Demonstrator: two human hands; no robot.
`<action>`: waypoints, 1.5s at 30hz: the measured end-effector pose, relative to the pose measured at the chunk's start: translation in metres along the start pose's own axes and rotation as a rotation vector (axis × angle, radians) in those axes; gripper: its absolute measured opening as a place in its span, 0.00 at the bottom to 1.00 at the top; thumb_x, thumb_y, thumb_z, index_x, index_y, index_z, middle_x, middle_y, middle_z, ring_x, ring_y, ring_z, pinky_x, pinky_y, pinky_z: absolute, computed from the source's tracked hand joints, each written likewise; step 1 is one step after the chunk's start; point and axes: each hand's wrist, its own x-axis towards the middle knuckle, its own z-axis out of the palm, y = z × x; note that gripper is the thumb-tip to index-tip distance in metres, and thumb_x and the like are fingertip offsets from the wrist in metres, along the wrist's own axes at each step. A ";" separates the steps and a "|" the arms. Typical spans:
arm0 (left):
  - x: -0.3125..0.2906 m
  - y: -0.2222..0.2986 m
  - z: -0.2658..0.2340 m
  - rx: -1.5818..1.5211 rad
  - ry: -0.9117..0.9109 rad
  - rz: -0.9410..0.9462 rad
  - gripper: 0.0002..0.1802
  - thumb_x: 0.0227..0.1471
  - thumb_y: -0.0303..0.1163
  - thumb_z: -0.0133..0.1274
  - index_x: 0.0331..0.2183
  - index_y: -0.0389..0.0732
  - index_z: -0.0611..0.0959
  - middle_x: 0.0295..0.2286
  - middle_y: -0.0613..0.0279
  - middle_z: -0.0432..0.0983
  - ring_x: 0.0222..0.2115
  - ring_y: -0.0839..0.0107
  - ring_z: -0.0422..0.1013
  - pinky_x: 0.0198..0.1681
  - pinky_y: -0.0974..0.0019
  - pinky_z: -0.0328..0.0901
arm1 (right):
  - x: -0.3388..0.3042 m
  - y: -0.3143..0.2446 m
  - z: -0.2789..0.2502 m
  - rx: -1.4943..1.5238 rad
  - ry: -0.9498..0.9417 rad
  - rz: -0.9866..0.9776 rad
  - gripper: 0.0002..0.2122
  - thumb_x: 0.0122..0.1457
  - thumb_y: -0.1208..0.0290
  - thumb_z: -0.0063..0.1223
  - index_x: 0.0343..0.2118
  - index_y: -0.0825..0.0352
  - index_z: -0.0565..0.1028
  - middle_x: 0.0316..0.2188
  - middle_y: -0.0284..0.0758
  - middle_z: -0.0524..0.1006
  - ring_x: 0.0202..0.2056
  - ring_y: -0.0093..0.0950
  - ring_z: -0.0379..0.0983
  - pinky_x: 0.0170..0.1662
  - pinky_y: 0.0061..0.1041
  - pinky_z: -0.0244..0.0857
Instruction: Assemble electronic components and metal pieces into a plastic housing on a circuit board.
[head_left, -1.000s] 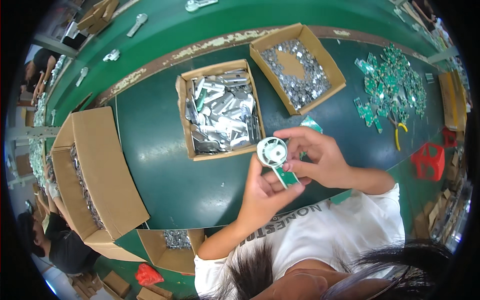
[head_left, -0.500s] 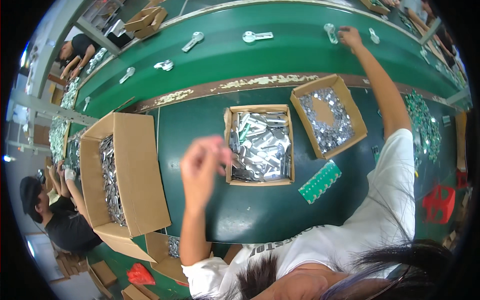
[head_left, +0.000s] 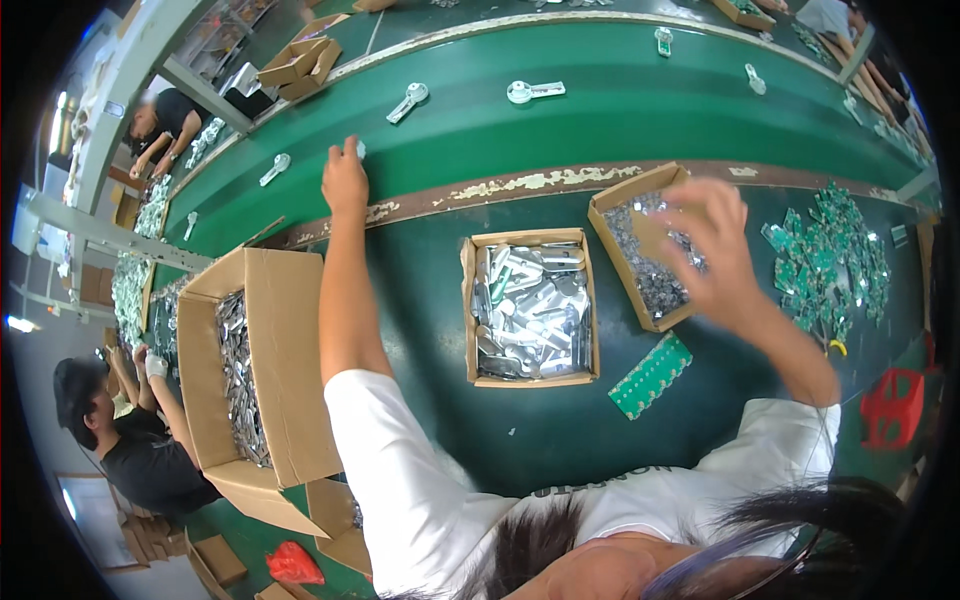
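My left hand [head_left: 346, 182] reaches over the green belt near its front edge, fingers closed on a small whitish metal part [head_left: 361, 150], mostly hidden behind them. My right hand [head_left: 712, 250], smeared by motion, hovers over the carton of small shiny metal pieces [head_left: 640, 291]; its fingers look spread, and nothing shows between them. Between my arms stands an open carton [head_left: 594, 345] full of silver key-shaped metal parts [head_left: 535, 310]. A green circuit-board panel [head_left: 650, 376] lies to its right on the dark green table.
Key-shaped parts [head_left: 535, 92] lie spaced along the belt [head_left: 450, 140]. A tall carton of metal parts [head_left: 290, 370] stands at left. Small green boards [head_left: 835, 260] are heaped at right, near a red plastic stool [head_left: 892, 408]. Co-workers [head_left: 140, 450] sit on the left.
My left hand has moved from beside the middle carton up to the part on the belt. My right hand has come back from the belt to above the right carton. The view has shifted slightly.
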 end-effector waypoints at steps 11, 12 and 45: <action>-0.212 0.148 -0.224 -1.449 -0.981 0.343 0.28 0.55 0.44 0.48 0.50 0.32 0.70 0.42 0.56 0.71 0.31 0.72 0.72 0.32 0.70 0.68 | -0.039 -0.061 0.000 1.086 -0.515 0.120 0.45 0.52 0.73 0.58 0.63 0.70 0.35 0.59 0.51 0.54 0.45 0.38 0.68 0.39 0.30 0.67; -0.233 0.153 -0.223 -1.430 -1.061 0.449 0.24 0.55 0.37 0.50 0.50 0.33 0.71 0.41 0.55 0.72 0.28 0.72 0.72 0.28 0.73 0.68 | -0.042 -0.068 0.000 1.192 -0.649 0.155 0.42 0.54 0.76 0.54 0.63 0.66 0.34 0.56 0.49 0.59 0.42 0.36 0.69 0.40 0.31 0.67; -0.253 0.157 -0.186 -0.458 -0.149 0.469 0.09 0.42 0.29 0.60 0.29 0.39 0.78 0.29 0.58 0.70 0.28 0.61 0.68 0.25 0.62 0.65 | -0.017 0.027 0.042 0.182 -0.516 0.278 0.03 0.48 0.80 0.53 0.26 0.71 0.72 0.24 0.40 0.74 0.28 0.36 0.73 0.33 0.32 0.65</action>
